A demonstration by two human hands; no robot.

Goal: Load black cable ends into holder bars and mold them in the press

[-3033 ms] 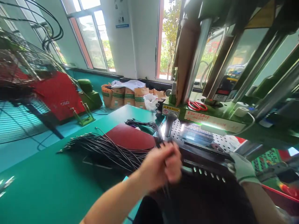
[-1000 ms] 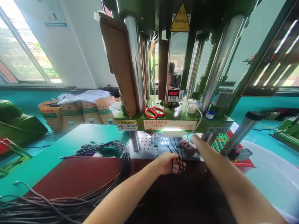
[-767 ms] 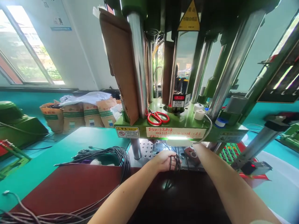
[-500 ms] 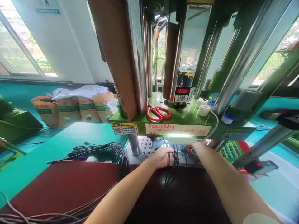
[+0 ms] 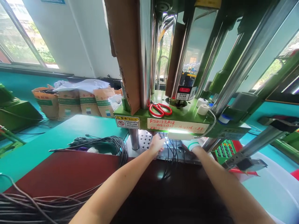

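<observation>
My left hand (image 5: 157, 144) is at the left end of the metal mould plate (image 5: 181, 154) under the green press, fingers curled. What they hold, if anything, is hidden. Several thin black cables (image 5: 173, 151) run across the plate just right of this hand and hang over its front edge. On the plate's right side is my right hand (image 5: 192, 145), in a white glove with a green cuff band; its fingers are hidden behind the lamp and the press edge. A white strip lamp (image 5: 178, 136) shines above the cables.
Red-handled scissors (image 5: 160, 109) and white tape rolls (image 5: 202, 109) lie on the press ledge (image 5: 140, 112). Black cable bundles (image 5: 116, 144) rest on the left table. A green button panel (image 5: 225, 149) stands at right. Paper sacks (image 5: 86, 101) line the wall.
My left hand has let go of the black cables and moved left to the plate's end. My right hand has come partly into sight at the right. The view has shifted slightly.
</observation>
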